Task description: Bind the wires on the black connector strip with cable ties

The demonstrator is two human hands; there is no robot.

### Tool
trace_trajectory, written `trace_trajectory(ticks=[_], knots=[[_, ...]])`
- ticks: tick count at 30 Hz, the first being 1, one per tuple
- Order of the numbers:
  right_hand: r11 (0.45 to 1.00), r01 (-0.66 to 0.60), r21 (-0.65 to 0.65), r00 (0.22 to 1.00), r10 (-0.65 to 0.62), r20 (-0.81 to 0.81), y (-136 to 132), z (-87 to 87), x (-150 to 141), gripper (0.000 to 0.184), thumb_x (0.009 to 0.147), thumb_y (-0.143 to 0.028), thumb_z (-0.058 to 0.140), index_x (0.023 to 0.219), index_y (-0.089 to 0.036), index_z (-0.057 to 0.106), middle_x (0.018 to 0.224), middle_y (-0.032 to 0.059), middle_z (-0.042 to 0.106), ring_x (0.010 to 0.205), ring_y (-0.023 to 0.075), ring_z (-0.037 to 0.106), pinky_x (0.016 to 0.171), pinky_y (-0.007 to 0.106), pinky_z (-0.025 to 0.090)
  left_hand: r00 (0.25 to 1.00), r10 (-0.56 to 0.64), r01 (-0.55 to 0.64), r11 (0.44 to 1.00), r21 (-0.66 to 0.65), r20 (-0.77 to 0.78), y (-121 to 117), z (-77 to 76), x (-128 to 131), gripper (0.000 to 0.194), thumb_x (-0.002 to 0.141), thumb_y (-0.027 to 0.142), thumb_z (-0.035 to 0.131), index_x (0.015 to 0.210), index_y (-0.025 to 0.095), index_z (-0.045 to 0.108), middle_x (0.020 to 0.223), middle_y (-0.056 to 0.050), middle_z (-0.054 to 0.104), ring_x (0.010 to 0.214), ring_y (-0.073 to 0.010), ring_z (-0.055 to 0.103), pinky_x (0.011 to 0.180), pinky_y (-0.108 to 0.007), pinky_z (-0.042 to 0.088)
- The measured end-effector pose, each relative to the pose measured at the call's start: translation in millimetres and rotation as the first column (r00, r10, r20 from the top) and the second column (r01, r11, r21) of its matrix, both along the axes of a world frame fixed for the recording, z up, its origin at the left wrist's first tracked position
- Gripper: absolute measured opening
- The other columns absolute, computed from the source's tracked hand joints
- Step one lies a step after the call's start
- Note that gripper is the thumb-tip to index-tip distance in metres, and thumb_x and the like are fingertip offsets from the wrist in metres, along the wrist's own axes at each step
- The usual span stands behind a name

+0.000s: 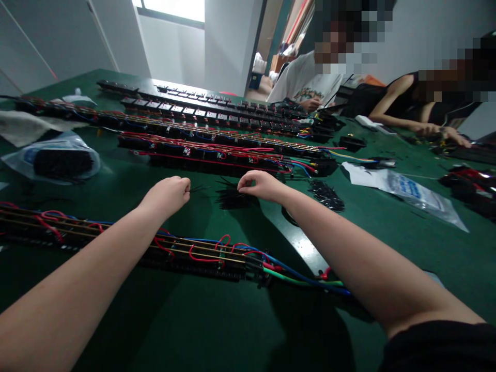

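My left hand (167, 196) is closed, with a few thin black cable ties (199, 188) sticking out past its fingertips. To its right, my right hand (262, 185) pinches at the edge of a pile of black cable ties (234, 198) on the green table. Whether a tie is between those fingers is hard to make out. In front of both hands lies a long black power strip (209, 253) with its inside wiring exposed: red and blue wires, brass bars, and green and blue leads at its right end. My left forearm crosses over it.
Several more open wired strips (217, 150) lie across the table (387, 258) beyond my hands. A bag of black ties (64, 161) sits at left; small black pieces (326, 195) and a plastic bag (411, 191) at right. Two people (306, 77) sit working across the table.
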State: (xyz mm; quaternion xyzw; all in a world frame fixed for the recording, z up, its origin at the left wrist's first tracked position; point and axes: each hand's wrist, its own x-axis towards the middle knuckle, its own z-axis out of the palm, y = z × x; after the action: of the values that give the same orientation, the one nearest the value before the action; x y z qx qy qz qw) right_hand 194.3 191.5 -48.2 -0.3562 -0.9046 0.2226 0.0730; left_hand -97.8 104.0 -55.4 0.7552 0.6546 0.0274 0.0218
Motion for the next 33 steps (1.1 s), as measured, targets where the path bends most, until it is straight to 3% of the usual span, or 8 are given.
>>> trace_trajectory(ticks=[5, 12, 16, 19, 22, 25, 29, 33], knots=[[0.996, 0.033, -0.082, 0.999, -0.033, 0.001, -2, 4.9, 6, 0.032, 0.100, -0.038, 0.066, 0.124, -0.016, 0.066, 0.122, 0.0082, 0.070, 0.102, 0.0215, 0.070, 0.088, 0.043, 0.061, 1.000, 0.006, -0.006, 1.000, 0.004, -0.005, 0, -0.7, 0, 0.016, 0.088, 0.023, 0.053, 0.091, 0.021, 0.068, 0.093, -0.008, 0.072, 0.081, -0.0235, 0.067, 0.064, -0.032, 0.045], [0.999, 0.044, -0.029, 0.999, -0.044, 0.004, -1, 4.9, 7, 0.033, 0.100, -0.038, 0.066, 0.125, -0.017, 0.066, 0.124, 0.0088, 0.069, 0.105, 0.0220, 0.070, 0.090, 0.044, 0.061, 1.000, 0.009, -0.009, 1.000, 0.000, 0.002, 0, 0.8, 0, 0.017, 0.088, 0.023, 0.052, 0.090, 0.021, 0.069, 0.094, -0.008, 0.073, 0.083, -0.0239, 0.068, 0.067, -0.031, 0.048], [0.997, 0.078, 0.025, 0.994, -0.076, -0.081, -5, 6.2, 5, 0.030, 0.099, -0.038, 0.068, 0.120, -0.016, 0.067, 0.122, 0.0080, 0.069, 0.107, 0.0228, 0.069, 0.093, 0.046, 0.059, 1.000, -0.006, 0.006, 1.000, -0.019, 0.023, 1, 1.7, -1, 0.020, 0.088, 0.023, 0.052, 0.091, 0.020, 0.071, 0.093, -0.009, 0.073, 0.085, -0.0259, 0.068, 0.069, -0.033, 0.049], [0.987, 0.155, 0.037, 0.970, -0.145, -0.194, -17, 10.1, 4, 0.016, 0.097, -0.027, 0.068, 0.109, -0.016, 0.070, 0.115, 0.0071, 0.071, 0.108, 0.0229, 0.066, 0.098, 0.046, 0.054, 0.999, -0.014, 0.016, 0.999, -0.039, 0.052, 1, 2.1, 0, 0.019, 0.084, 0.022, 0.054, 0.087, 0.020, 0.072, 0.092, -0.009, 0.073, 0.084, -0.0260, 0.068, 0.071, -0.034, 0.050], [0.977, 0.212, -0.018, 0.934, -0.208, -0.289, -35, 17.1, 1, 0.014, 0.091, -0.011, 0.062, 0.098, -0.017, 0.072, 0.105, 0.0072, 0.072, 0.100, 0.0209, 0.065, 0.095, 0.040, 0.051, 0.994, -0.009, 0.016, 0.998, -0.066, 0.108, 0, 2.4, 2, 0.012, 0.079, 0.022, 0.059, 0.080, 0.020, 0.071, 0.089, -0.008, 0.072, 0.081, -0.0248, 0.067, 0.073, -0.034, 0.051], [0.965, 0.225, -0.135, 0.902, -0.259, -0.346, -53, 25.5, -5, 0.014, 0.086, -0.010, 0.065, 0.092, -0.019, 0.074, 0.100, 0.0047, 0.072, 0.094, 0.0190, 0.064, 0.091, 0.035, 0.050, 0.978, 0.038, -0.018, 0.995, -0.099, 0.206, 1, 3.3, 3, 0.005, 0.073, 0.021, 0.064, 0.073, 0.020, 0.069, 0.085, -0.007, 0.073, 0.082, -0.0251, 0.067, 0.077, -0.035, 0.052], [0.872, 0.261, -0.414, 0.843, -0.415, -0.343, -67, 30.5, -21, 0.010, 0.088, -0.012, 0.066, 0.090, -0.018, 0.074, 0.090, 0.0041, 0.072, 0.084, 0.0168, 0.064, 0.080, 0.032, 0.053, 0.897, 0.168, -0.084, 0.973, -0.217, 0.408, 2, 6.7, 4, 0.009, 0.072, 0.028, 0.066, 0.071, 0.022, 0.072, 0.077, -0.005, 0.074, 0.078, -0.0257, 0.070, 0.071, -0.034, 0.053], [0.646, 0.191, -0.739, 0.805, -0.533, -0.259, -73, 24.7, -47, 0.020, 0.101, -0.032, 0.064, 0.107, -0.014, 0.069, 0.100, 0.0051, 0.072, 0.086, 0.0168, 0.071, 0.077, 0.035, 0.061, 0.723, 0.265, 0.002, 0.923, -0.386, 0.638, 1, 11.7, 4, 0.024, 0.082, 0.038, 0.061, 0.082, 0.020, 0.076, 0.077, -0.006, 0.077, 0.073, -0.0204, 0.071, 0.067, -0.031, 0.058]])
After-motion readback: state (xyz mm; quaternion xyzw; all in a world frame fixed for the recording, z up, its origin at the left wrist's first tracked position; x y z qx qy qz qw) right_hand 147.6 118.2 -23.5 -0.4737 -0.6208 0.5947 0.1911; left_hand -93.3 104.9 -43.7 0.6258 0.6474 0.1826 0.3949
